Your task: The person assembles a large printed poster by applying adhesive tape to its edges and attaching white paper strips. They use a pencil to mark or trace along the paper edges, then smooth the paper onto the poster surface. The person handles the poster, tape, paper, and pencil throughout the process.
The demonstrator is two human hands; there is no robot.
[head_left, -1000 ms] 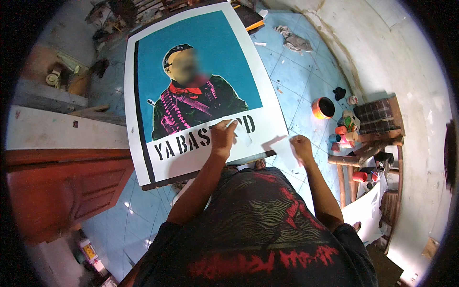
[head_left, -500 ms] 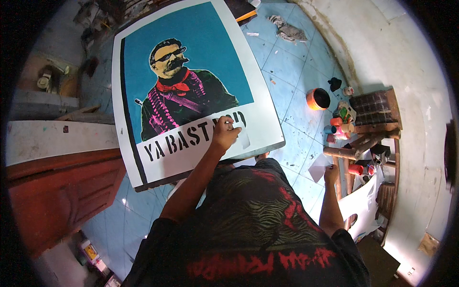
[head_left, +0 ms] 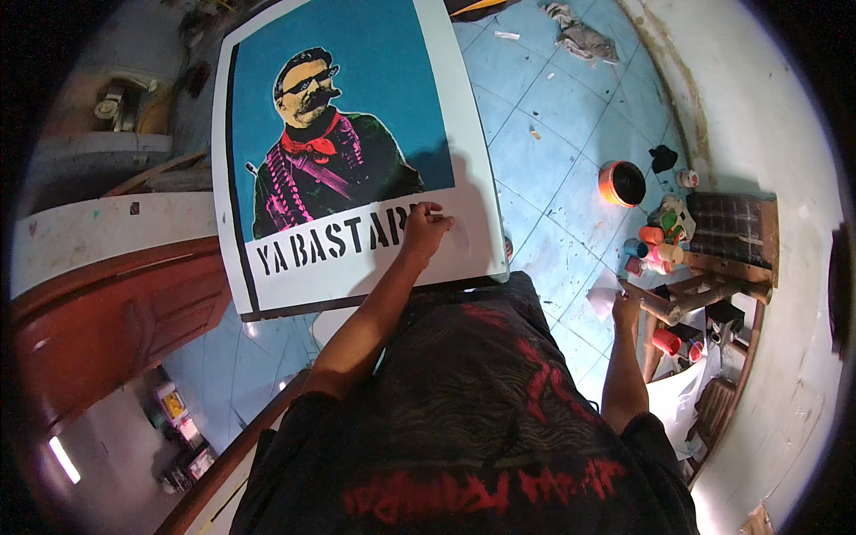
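Note:
A large poster (head_left: pixel 339 260) lies on a dark-edged board in front of me. It shows a portrait (head_left: pixel 308 98) of a figure with dark glasses and a red neckerchief against blue, above a line of black stencil lettering (head_left: pixel 325 245). Over the right end of that lettering is my left hand (head_left: pixel 428 234), its fingers bent together in a pinch. A faint pale patch shows beside the fingertips, and I cannot make out what they grip. Out to the right, away from the board, my right hand (head_left: pixel 627 309) is closed on a white sheet of paper (head_left: pixel 604 297).
An orange bucket with a dark inside (head_left: pixel 621 184) stands on the blue tiled floor (head_left: pixel 544 209). Several paint cups (head_left: pixel 655 250) cluster beside a wooden chair (head_left: pixel 727 276) at right. A grey rag (head_left: pixel 584 37) lies farther off. Red-brown wooden panelling (head_left: pixel 125 312) is at left.
The view has shifted, so the poster sits a little higher and farther left. My left hand remains over the lettering's right end, and a shadow now falls there. My right hand still holds the paper.

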